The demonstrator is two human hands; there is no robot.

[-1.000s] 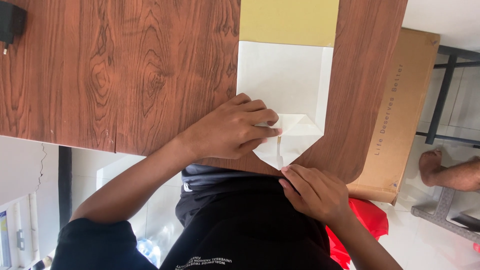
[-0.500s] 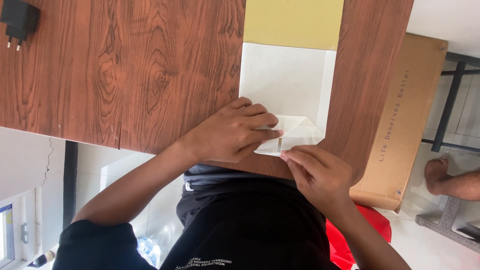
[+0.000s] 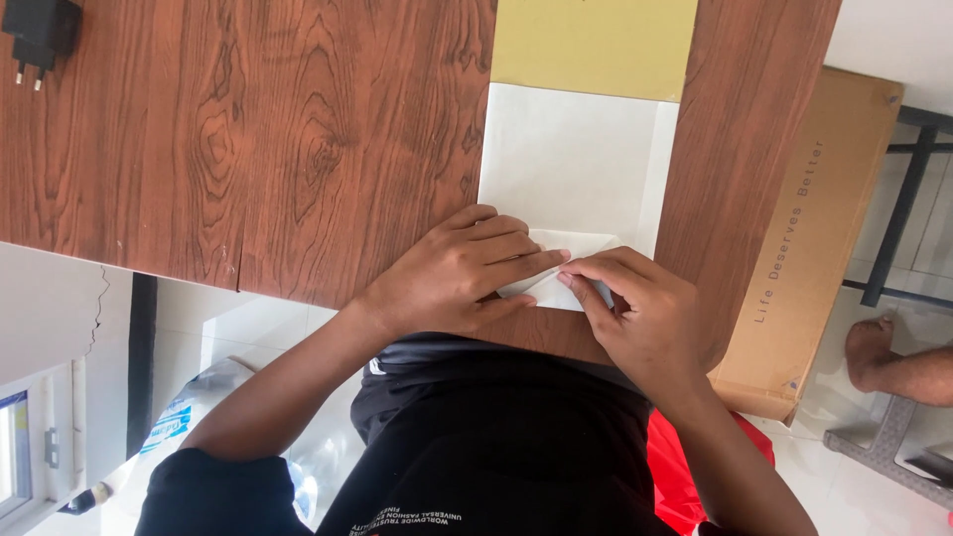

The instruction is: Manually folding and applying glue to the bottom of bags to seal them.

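Observation:
A white paper sheet (image 3: 576, 159) lies on the brown wooden table (image 3: 248, 149), and its near end is folded into a pointed flap. My left hand (image 3: 452, 278) lies across that folded end and presses it down, fingers pointing right. My right hand (image 3: 645, 318) meets it from the right, with fingertips pinching the flap's edge next to my left fingertips. The hands hide most of the fold. A yellow sheet (image 3: 596, 45) lies under the far end of the white paper.
A black plug adapter (image 3: 40, 30) sits at the table's far left corner. A flat cardboard box (image 3: 804, 238) leans beside the table on the right. Another person's bare foot (image 3: 893, 362) rests on the tiled floor beyond it. Something red (image 3: 695, 467) is by my right side.
My right hand has risen from the table's near edge onto the folded flap and now meets my left fingertips. The flap looks flatter. My left hand has stayed in place.

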